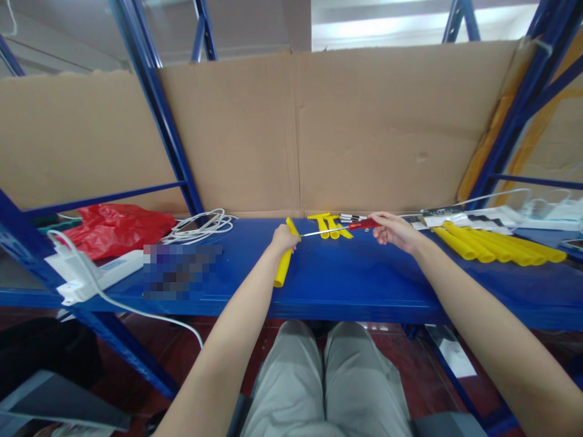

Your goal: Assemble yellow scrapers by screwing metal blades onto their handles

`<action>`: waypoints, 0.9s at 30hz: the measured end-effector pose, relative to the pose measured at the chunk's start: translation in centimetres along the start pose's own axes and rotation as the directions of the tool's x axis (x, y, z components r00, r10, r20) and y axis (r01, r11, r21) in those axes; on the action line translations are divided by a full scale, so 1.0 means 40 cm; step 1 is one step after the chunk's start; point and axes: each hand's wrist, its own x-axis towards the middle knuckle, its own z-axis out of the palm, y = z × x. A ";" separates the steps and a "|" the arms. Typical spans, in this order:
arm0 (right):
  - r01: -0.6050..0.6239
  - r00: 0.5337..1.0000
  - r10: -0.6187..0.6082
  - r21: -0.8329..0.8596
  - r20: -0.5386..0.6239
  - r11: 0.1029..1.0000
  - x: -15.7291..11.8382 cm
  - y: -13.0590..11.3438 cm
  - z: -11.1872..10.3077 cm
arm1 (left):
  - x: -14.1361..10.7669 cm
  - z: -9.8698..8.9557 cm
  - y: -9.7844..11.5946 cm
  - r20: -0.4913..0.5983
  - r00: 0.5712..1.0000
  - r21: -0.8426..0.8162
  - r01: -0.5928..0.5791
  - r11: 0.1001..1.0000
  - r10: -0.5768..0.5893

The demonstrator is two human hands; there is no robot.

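Note:
My left hand (285, 237) is wrapped round a yellow tube (283, 269), which stands out above and below the fingers over the blue shelf top (346, 285). In my right hand (392, 230) is the red handle of a screwdriver (362, 224), pinched by the fingers. Its metal shaft points left and its tip meets the yellow tube beside my left hand. Behind the shaft lie several yellow T-shaped pieces (322, 223). A small bit of metal lies under the red handle, too small to make out.
Several yellow tubes (501, 246) lie in a row at the right. Along the left are a red plastic bag (121, 229), a coiled white cable (204, 226) and a white power strip (113, 270). A cardboard panel (364, 127) closes off the back between blue posts.

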 end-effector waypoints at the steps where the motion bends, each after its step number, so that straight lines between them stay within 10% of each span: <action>1: 0.016 1.000 -0.017 0.018 0.007 1.000 0.001 0.001 -0.003 | 0.001 0.000 -0.001 0.002 1.000 0.000 -0.003 1.000 0.003; 13: 0.054 0.993 -0.068 0.138 0.099 0.989 -0.010 -0.006 -0.010 | -0.001 -0.001 0.001 0.013 1.000 0.028 -0.003 1.000 0.003; 27: 0.183 0.979 -0.196 -0.181 -0.059 0.966 0.016 0.024 0.004 | 0.007 0.001 -0.002 0.001 1.000 0.046 -0.006 0.999 0.006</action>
